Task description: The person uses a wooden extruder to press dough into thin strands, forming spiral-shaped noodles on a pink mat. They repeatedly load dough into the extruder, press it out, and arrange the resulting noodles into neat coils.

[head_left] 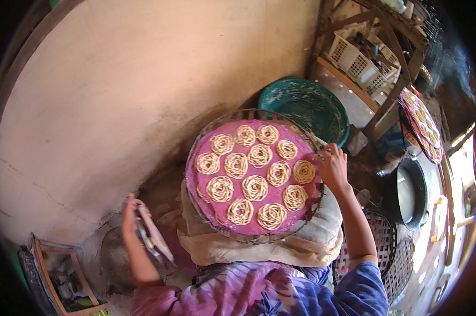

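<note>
In front of me, over a pale cloth (209, 247) on my lap, is a round woven tray (247, 114). Its pink lining sheet (238, 181) carries several pale noodle-like strand nests (254, 188), each coiled in a ring. At the tray's right rim, my right hand (332, 164) grips the edge with bent fingers. Away to the left of the tray, my left hand (133, 213) is closed round a flat pinkish piece (155, 231), seen nearly edge-on. What lies on that piece's far side is mostly hidden.
A green basin (330, 113) with pale smears stands behind the tray. To the right are a dark basin (409, 192), open-weave trays (398, 263) and another pink-lined tray of nests (425, 124). A white crate (348, 55) sits at the back; a wall (116, 95) rises at left.
</note>
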A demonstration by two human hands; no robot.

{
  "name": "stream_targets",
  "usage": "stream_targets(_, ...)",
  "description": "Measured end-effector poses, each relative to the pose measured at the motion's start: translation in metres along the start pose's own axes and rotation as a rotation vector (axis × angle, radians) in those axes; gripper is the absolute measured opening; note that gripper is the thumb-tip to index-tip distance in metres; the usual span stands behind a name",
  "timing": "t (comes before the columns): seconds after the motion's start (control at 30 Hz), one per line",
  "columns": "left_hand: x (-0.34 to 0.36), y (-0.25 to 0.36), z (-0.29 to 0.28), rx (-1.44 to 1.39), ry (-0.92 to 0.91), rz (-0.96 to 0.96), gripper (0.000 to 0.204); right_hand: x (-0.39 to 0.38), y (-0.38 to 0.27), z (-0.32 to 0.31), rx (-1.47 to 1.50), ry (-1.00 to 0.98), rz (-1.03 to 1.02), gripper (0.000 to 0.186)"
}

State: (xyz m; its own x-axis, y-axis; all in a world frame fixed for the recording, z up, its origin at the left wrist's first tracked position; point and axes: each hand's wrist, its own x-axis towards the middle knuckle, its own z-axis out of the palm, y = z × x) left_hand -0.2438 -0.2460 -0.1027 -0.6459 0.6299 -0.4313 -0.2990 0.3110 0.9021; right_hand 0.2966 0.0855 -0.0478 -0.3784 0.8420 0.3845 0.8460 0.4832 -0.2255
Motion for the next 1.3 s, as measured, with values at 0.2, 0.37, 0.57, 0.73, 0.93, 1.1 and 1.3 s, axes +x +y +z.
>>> stream_targets(0.2, 0.062, -0.104, -0.004, 0.332, 0.283, 0.061, 0.049, 0.004, -0.009, 0.002, -0.08, -0.062, -0.011, 0.013)
stream_targets(0.37, 0.056, -0.035, 0.078, 0.471, 0.132, 0.67, 0.018, 0.007, 0.001, 0.011, -0.097, -0.142, 0.077, 0.014)
stream_targets(0.57, -0.006, 0.041, 0.176, 0.943, 0.152, 0.966, 0.014, 0.013, 0.012, 0.007, 0.319, -0.142, 0.237, 0.014)
stream_targets(0.73, -0.01, 0.045, 0.192, 1.027, 0.156, 0.827, 0.022, 0.01, 0.019, 0.003, 0.481, -0.174, 0.321, 0.017)
stream_targets(0.93, -0.009, 0.047, 0.203, 1.206, 0.207, 0.8, 0.02, 0.001, 0.031, 0.005, 0.602, -0.264, 0.455, 0.023)
stream_targets(1.1, -0.012, 0.054, 0.207, 1.411, 0.219, 0.74, 0.021, -0.006, 0.031, 0.005, 0.66, -0.268, 0.386, 0.026)
stream_targets(1.3, -0.008, 0.063, 0.202, 1.259, 0.173, 0.786, 0.017, -0.008, 0.016, 0.004, 0.625, -0.09, 0.36, 0.014)
